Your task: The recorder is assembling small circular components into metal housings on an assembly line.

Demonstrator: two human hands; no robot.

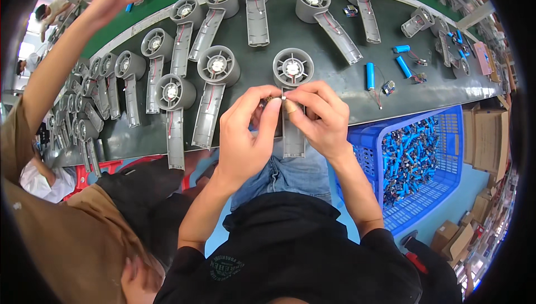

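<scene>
Both of my hands meet over a grey handheld-fan housing (293, 68), whose trough-shaped handle (293, 139) points toward me. My left hand (248, 128) is closed, thumb against fingers, on a small dark part mostly hidden by the fingers. In my right hand (321, 115), thumb and index finger pinch a tiny white connector (283, 97), right beside the left fingertips. A yellowish band wraps one right finger. Another grey fan housing (218, 66), with a red wire along its open handle, lies just left of my hands.
More grey fan housings (253, 13) spread over the dark green table (245, 55). Blue cylindrical batteries (370, 76) with wired circuit boards (389, 88) lie to the right. A blue crate (455, 153) full of batteries stands below the table's edge. At left, a co-worker's arm (72, 41) reaches over the table.
</scene>
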